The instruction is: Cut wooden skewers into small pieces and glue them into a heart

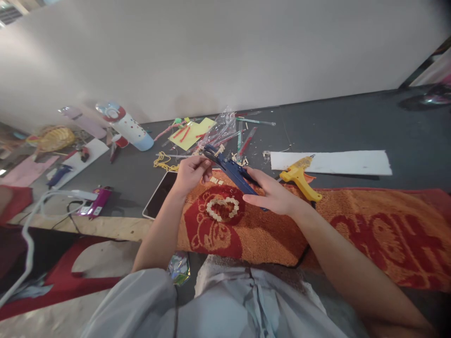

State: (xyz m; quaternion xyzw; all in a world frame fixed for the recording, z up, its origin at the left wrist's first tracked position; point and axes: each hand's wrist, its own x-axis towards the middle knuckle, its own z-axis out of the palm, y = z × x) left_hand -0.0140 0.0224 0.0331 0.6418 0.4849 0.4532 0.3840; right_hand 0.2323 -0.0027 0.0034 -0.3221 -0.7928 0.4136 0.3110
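Note:
My right hand (273,190) is wrapped round the handles of a blue hand cutter (230,170), its jaw end pointing up and left. Close to that jaw, my left hand (192,174) is closed in a pinch; whatever its fingertips hold is too small to make out. Below the cutter, a heart-shaped ring of small pale pieces (222,209) lies on the orange and red towel (271,234). Several loose pale pieces (216,180) rest on the towel's far edge, between my hands.
A yellow glue gun (301,178) leans on a white board (355,162) at right. Behind my hands lie clear plastic wrap (223,126), yellow paper (190,134) and thin sticks. A phone or tablet (160,197), a bottle (125,126) and a purple device (95,203) are at left.

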